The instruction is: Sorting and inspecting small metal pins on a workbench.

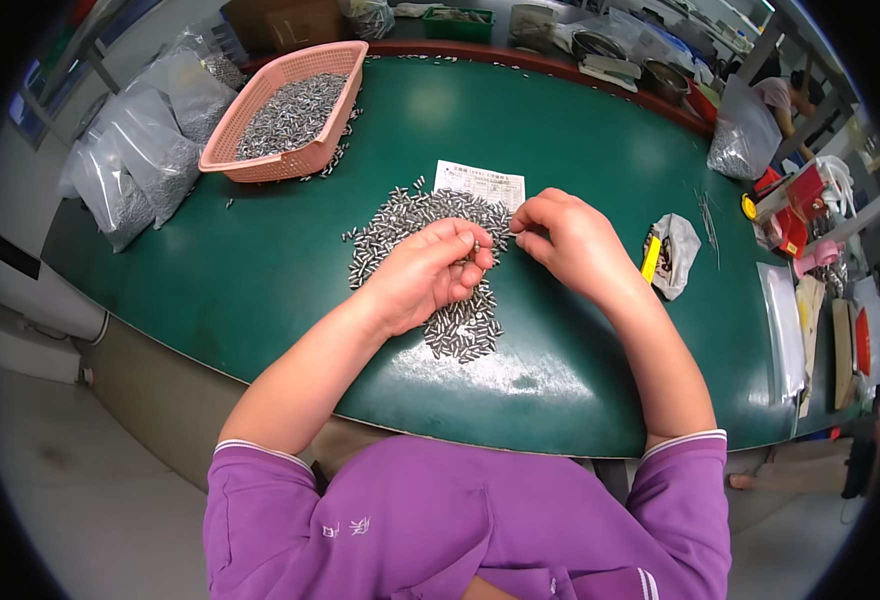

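Note:
A heap of small, shiny metal pins point(465, 335) lies on the green tabletop in front of me, many of them slim and cylinder-shaped. Above it my left hand point(430, 268) is turned palm up, fingers curled, with a small metal pin point(476, 246) showing between thumb and fingertips. My right hand point(568, 238) is pinched at the heap's right edge, close to the left fingertips. Whatever sits in that pinch is too small to make out. Behind the heap is a printed paper slip point(480, 182), its lower part covered by pins.
A pink plastic basket point(290, 165) full of similar pins stands far left, beside clear bags point(150, 165) of metal parts. On the right lie a crumpled white bag point(676, 256) and a yellow-handled tool point(651, 259). Another person point(786, 100) is at the far right.

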Available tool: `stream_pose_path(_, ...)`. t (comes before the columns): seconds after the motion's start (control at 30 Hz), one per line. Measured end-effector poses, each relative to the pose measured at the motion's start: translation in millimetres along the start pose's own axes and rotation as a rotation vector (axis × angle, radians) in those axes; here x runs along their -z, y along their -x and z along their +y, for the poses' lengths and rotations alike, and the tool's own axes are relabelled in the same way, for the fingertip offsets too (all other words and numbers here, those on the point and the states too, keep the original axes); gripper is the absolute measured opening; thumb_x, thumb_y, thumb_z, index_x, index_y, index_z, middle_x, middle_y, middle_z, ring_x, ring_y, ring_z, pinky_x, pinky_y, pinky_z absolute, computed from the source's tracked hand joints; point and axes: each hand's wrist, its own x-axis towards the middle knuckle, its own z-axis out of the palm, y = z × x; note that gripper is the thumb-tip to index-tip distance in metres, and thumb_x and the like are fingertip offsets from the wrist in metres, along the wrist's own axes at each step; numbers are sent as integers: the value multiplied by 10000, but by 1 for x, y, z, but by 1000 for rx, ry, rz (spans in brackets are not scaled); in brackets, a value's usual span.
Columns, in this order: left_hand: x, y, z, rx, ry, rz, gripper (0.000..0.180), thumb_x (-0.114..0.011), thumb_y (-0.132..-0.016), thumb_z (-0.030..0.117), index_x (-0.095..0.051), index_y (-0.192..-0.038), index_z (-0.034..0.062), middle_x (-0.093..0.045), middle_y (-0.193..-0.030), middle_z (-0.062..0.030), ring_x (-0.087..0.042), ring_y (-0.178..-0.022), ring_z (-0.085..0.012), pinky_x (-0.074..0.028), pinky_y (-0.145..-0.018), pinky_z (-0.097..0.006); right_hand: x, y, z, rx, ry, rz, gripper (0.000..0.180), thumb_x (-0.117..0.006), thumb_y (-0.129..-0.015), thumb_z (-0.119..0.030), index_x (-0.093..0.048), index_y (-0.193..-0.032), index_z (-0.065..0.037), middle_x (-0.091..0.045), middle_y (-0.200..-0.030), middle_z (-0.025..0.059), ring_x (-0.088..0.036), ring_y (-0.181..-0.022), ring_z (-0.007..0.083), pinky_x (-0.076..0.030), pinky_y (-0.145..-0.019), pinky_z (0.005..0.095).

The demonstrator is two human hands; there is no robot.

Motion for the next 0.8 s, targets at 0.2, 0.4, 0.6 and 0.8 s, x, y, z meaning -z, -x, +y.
stream_pose_path(0.2,-5,2,3,18,69,112,190,-413,-967,170,-508,-1038,22,-522,-880,-46,-448,-665,-78,-396,-529,-180,-9,2,2,9,85,-57,134,-668,-718,-83,-622,-838,-45,-587,-819,88,-595,-783,263,-478,-700,359)
stream_pose_path(0.4,-4,2,2,15,70,111,200,-415,-968,179,-507,-1040,16,-521,-885,-48,-452,-666,-76,-395,-526,-176,-20,5,2,48,106,-75,90,-641,-713,-119,-610,-781,-68,-597,-815,90,-586,-815,282,-478,-714,395)
stream_pose_path(0.6,-5,1,2,8,23,121,173,-445,-957,168,-508,-1032,25,-522,-866,-31,-449,-652,-61,-389,-516,-168,-20,5,3,64,179,-109,108,-643,-748,-115,-592,-821,-54,-589,-823,100,-582,-807,286,-472,-716,378)
stream_pose_path(0.8,-9,2,-1,-15,-170,166,170,-508,-933,154,-478,-1054,38,-526,-845,-16,-446,-631,-45,-376,-498,-159,1,-2,-17,161,-21,20,96,-628,-770,-88,-585,-843,-42,-581,-838,95,-576,-821,277,-470,-721,364)
